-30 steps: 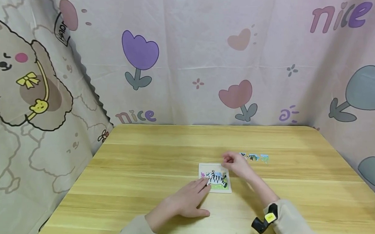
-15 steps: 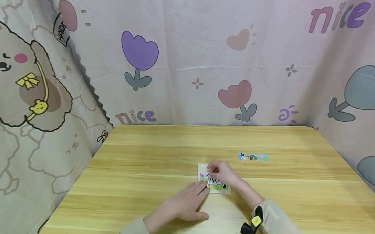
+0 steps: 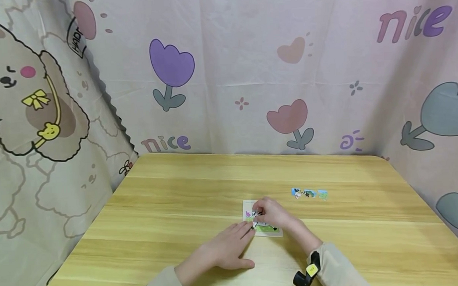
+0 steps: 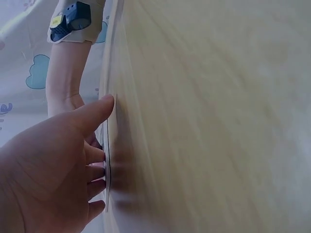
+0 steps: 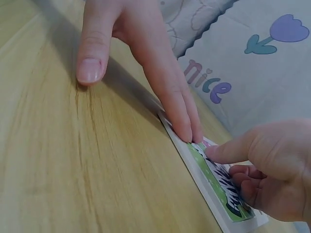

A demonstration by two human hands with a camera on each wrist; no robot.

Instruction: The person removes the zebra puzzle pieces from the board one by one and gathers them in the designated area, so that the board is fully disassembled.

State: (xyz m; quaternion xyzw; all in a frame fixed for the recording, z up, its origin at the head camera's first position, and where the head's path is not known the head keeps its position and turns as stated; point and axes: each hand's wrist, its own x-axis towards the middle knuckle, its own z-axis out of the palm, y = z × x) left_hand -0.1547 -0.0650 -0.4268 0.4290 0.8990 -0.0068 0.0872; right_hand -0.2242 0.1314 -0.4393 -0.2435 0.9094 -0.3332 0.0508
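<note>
Fingertip work on the zebra board, braced by the second hand.
For steady work, we should press the board (image 3: 247, 206) flat with the straight fingers of the left hand (image 3: 227, 248) at its left side, and let the right hand (image 3: 273, 213) touch lightly and square to the surface, so nothing shifts. The right fingers are bent in close over the board; whether they pinch anything we cannot tell, as they hide that spot. The board lies on the desk (image 3: 193, 194), thin and pale-rimmed, showing a black-and-white striped zebra (image 5: 226, 184) over green. Three small printed pieces (image 3: 310, 193) lie beyond it, to the right.
</note>
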